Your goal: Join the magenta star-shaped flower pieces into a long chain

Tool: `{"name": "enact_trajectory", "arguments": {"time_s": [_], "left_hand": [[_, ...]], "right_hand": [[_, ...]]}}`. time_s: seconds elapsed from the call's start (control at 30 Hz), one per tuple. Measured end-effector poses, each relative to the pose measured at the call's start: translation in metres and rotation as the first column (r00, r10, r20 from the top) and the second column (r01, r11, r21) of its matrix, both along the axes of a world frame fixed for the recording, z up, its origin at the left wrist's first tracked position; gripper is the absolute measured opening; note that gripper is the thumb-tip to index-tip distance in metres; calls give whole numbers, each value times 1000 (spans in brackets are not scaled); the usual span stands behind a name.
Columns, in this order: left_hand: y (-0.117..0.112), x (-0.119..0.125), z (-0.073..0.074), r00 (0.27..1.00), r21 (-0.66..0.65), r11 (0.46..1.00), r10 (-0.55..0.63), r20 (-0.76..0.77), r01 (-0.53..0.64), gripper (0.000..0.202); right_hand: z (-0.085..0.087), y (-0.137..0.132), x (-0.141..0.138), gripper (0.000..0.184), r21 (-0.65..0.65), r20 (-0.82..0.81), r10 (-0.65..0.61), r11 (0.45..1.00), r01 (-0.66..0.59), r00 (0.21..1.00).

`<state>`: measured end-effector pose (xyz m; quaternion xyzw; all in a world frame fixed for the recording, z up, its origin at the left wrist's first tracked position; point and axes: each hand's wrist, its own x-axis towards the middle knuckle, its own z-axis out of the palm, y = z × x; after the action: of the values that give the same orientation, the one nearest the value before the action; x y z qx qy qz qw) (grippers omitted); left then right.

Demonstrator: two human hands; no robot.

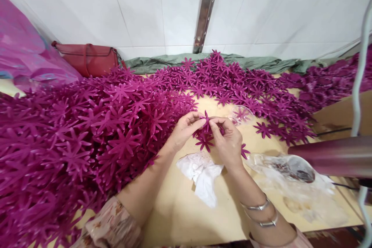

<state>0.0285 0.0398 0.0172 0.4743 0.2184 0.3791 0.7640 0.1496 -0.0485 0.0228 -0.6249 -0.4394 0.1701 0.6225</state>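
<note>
- A very large heap of magenta star-shaped flower pieces (72,139) covers the left side of the light wooden table (180,209) and runs along the back edge to the right.
- Behind the heap, a red handbag (87,58) stands against the white tiled wall (139,7), and a pink plastic bag (26,54) lies in the left corner.
- A green cloth (180,61) lies along the foot of the wall, and a brown metal bracket (205,15) is fixed on the tiles above it.
- A crumpled white cloth (203,176) lies on the table just below the hands, between the two forearms.
- A clear plastic bag (290,174) with something dark inside lies at the right, beside the right wrist.
- A small clear plastic piece (241,114) lies just behind the right hand.
- A dark red tube (334,157) comes in from the right edge, above the plastic bag, and a white cable (360,66) hangs there too.
- The left hand (184,130) and the right hand (228,141) meet near the middle of the table, at the edge of the heap.
- Both hands pinch one small flower cluster (205,131) between thumb and fingertips; its upper petals stand up between the two thumbs and the lower petals hang under the fingers.
- The right wrist carries two silver bangles (258,213).
</note>
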Motion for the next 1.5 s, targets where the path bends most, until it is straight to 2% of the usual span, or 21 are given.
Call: {"name": "enact_trajectory", "arguments": {"time_s": [0.27,0.4,0.6,1.03,1.13,1.23,1.33,1.5], "left_hand": [[1,-1,-4,1000,2,1000,-12,-8,12,31],[0,0,-2,1000,36,999,16,-15,-15,31],[-2,0,3,1000,72,997,-12,1,12,37],[-4,1,1,1000,26,999,-31,-4,31,37],[-5,1,0,999,20,999,-46,18,45,35],[-8,3,-1,999,50,998,-46,21,45,43],[-8,4,-2,1000,59,998,-23,-1,23,47],[-3,3,-6,1000,92,996,-4,-8,5,37]], "right_hand": [[0,1,0,20,-1,-62,72,997,-72,995],[-1,1,1,16,-1,-77,63,998,-63,995],[-2,1,2,13,-3,-58,23,1000,-23,998],[-4,-3,6,22,-45,233,-44,997,56,972],[-4,-3,6,21,-30,234,-62,997,71,970],[-3,-2,5,20,8,232,-61,998,60,971],[0,-1,4,21,0,176,-42,999,43,983],[-4,2,9,29,-73,-142,93,992,-104,986]]}}
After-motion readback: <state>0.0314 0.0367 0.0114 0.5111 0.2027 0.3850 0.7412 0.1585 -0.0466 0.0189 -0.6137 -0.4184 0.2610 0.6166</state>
